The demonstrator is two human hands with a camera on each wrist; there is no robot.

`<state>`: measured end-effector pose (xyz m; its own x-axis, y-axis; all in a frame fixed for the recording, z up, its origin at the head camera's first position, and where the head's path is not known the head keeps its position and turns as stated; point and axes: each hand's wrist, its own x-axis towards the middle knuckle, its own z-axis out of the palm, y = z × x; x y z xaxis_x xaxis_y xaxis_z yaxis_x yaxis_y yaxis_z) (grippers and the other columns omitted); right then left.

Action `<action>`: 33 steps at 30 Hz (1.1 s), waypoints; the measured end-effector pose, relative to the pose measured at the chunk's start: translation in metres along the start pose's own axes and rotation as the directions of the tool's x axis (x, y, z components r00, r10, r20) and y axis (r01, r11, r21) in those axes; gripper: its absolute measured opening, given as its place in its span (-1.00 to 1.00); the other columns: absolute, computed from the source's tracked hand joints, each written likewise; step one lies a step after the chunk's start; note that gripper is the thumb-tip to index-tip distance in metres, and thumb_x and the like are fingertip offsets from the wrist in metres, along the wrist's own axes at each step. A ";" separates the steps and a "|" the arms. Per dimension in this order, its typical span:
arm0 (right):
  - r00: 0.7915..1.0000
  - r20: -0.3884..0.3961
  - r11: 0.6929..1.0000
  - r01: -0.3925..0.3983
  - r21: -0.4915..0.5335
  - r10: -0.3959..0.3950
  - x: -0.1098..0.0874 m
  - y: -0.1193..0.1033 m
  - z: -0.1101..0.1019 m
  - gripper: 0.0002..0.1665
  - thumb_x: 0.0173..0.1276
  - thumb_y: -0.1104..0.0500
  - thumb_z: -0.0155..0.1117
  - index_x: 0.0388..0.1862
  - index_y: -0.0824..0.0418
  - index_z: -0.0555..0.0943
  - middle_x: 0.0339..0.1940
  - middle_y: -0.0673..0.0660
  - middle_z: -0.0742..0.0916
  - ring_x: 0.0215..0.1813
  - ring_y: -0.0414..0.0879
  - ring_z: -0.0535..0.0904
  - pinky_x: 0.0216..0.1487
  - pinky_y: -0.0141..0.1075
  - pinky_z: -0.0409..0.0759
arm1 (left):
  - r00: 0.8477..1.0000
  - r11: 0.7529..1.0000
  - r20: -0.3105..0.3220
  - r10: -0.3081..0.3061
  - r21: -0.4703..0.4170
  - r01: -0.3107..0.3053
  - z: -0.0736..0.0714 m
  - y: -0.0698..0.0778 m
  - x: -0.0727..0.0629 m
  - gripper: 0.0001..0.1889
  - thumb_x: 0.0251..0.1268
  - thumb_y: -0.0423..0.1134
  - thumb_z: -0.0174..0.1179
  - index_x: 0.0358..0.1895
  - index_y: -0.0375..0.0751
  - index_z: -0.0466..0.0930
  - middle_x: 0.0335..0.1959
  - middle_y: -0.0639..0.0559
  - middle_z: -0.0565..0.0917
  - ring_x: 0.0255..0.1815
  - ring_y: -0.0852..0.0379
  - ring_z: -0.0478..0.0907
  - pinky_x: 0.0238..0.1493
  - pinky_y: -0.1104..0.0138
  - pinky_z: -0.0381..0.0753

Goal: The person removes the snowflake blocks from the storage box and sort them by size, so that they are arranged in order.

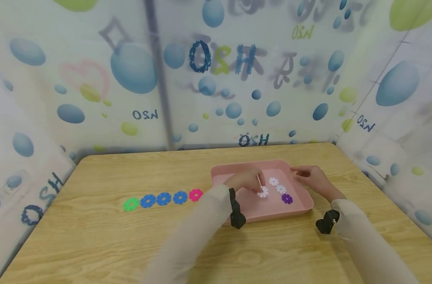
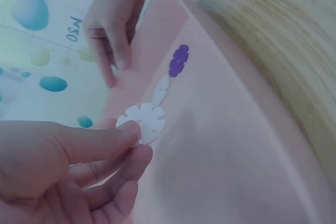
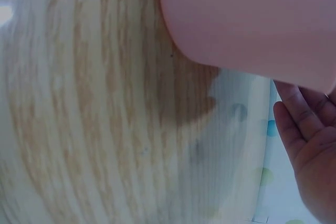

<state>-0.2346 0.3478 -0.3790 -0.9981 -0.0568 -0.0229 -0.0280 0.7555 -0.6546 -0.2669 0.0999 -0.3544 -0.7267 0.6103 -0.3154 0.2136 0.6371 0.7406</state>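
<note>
A shallow pink tray [image 1: 273, 214] stood on the right half of the wooden desk [image 1: 95, 244], near the far edge and short of the far right corner. The left hand [image 1: 245, 179] reached inside it, and the left wrist view showed what the head view partly hid: thumb and fingers pinching a white disc [image 2: 153, 118], notched all round like a flower. Whether that disc was clear of the tray floor could not be told.

Toward the tray's right edge lay two more white discs [image 1: 281, 189], with a purple disc [image 1: 287, 198] nearest the near right corner; the left wrist view clearly showed only one of that white pair. The right hand [image 1: 313, 179] was well apart from the left, its fingertips at the tray's right rim near the far corner. The right wrist view added the tray's outer wall, with fairly straight fingers partly hidden behind it; whether they gripped the rim could not be told.

Only the head view took in the row left of the tray: from the desk's left edge inward, a green disc [image 1: 132, 204], three blue discs [image 1: 164, 198] and a pink disc [image 1: 196, 195].
</note>
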 end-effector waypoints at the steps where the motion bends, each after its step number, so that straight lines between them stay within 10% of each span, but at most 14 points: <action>1: 1.000 -0.001 1.000 -0.001 0.001 0.001 0.000 0.001 0.000 -0.57 0.33 0.26 0.13 0.16 0.38 0.45 -0.12 0.31 0.61 -0.18 0.04 0.46 -0.21 -0.29 0.50 | 1.000 1.000 0.002 0.021 0.000 -0.021 -0.004 -0.001 -0.003 -0.88 0.10 -0.39 0.27 -0.36 -0.21 0.51 -0.42 -0.02 0.52 -0.41 0.11 0.46 -0.31 0.38 0.48; 12: 1.000 0.011 1.000 -0.017 -0.003 0.017 0.001 0.000 0.002 -0.57 0.34 0.26 0.12 0.17 0.38 0.45 -0.14 0.29 0.60 -0.17 0.04 0.45 -0.21 -0.28 0.49 | 0.988 0.980 -0.014 0.156 0.127 -0.153 -0.053 -0.020 -0.045 -0.88 0.13 -0.38 0.26 -0.32 -0.20 0.49 -0.41 -0.03 0.54 -0.42 0.13 0.54 -0.34 0.34 0.46; 33: 1.000 0.011 1.000 0.005 0.008 -0.005 -0.001 0.003 0.001 -0.55 0.34 0.22 0.13 0.18 0.37 0.43 -0.06 0.33 0.59 -0.15 0.05 0.48 -0.19 -0.28 0.53 | 0.985 0.972 -0.110 0.133 0.208 -0.108 -0.110 -0.090 -0.129 -0.89 0.12 -0.41 0.23 -0.33 -0.23 0.48 -0.40 -0.03 0.52 -0.40 0.09 0.49 -0.33 0.27 0.47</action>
<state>-0.2335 0.3493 -0.3816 -0.9973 -0.0679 -0.0283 -0.0324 0.7501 -0.6605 -0.2640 -0.0880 -0.3147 -0.7591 0.6342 -0.1467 0.4220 0.6510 0.6309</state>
